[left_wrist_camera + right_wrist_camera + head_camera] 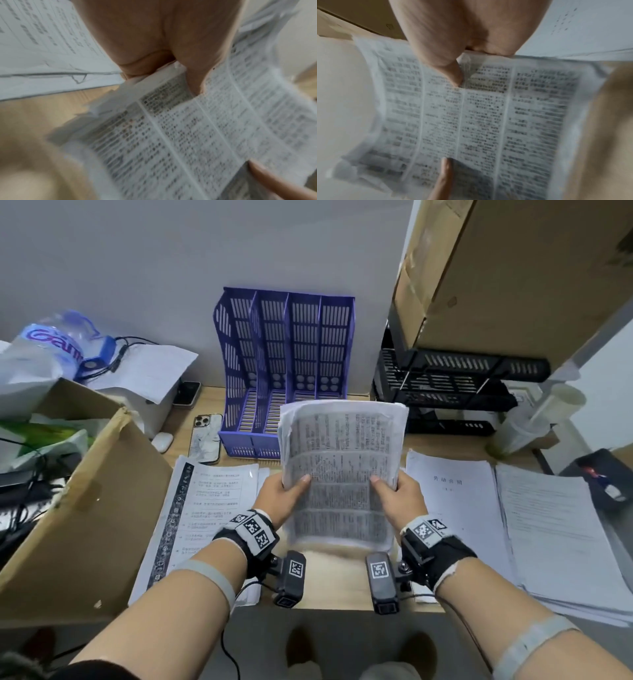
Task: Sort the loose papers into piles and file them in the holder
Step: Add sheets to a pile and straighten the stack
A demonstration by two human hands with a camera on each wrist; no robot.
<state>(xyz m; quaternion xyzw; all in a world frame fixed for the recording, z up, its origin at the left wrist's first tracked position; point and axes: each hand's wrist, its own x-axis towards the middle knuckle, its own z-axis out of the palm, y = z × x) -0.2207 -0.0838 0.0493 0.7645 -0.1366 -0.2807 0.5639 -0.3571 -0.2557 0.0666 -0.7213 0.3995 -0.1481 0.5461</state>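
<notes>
Both hands hold a stack of densely printed papers (342, 470) above the desk, in front of the purple file holder (284, 364). My left hand (284, 491) grips the stack's left edge, thumb on top. My right hand (394, 491) grips the right edge the same way. The left wrist view shows the left hand (171, 56) pinching the printed stack (197, 135), and the right wrist view shows the right hand (453, 54) pinching the same stack (479, 115). The holder's slots look empty. The stack hides the front of the holder's right-hand slots.
A pile of forms (205, 508) lies left of the hands. Two more paper piles (455, 501) (555, 529) lie to the right. A cardboard box (85, 508) stands at left, black trays (445, 385) at back right. A phone (205, 440) lies beside the holder.
</notes>
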